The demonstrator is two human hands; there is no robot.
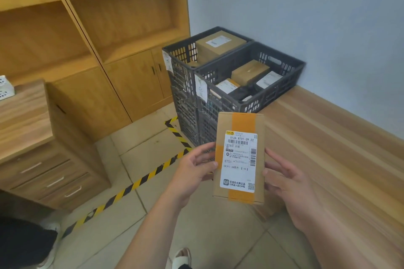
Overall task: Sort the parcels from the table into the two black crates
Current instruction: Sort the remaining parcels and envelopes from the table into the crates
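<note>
1. L hand [196, 168]: thumb on front, fingers curled behind parcel [239, 157], at its 9 o'clock edge.
2. R hand [284, 181]: grips the 3 o'clock edge.
3. Parcel: brown box w/ orange tape, white label facing cam; held in air, 6 o'clock of black crates [284, 87].

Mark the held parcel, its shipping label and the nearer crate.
held parcel [243, 121]: head view, orange tape near its top edge.
shipping label [238, 164]: head view, middle of the white sheet.
nearer crate [276, 93]: head view, outer side wall.
</note>
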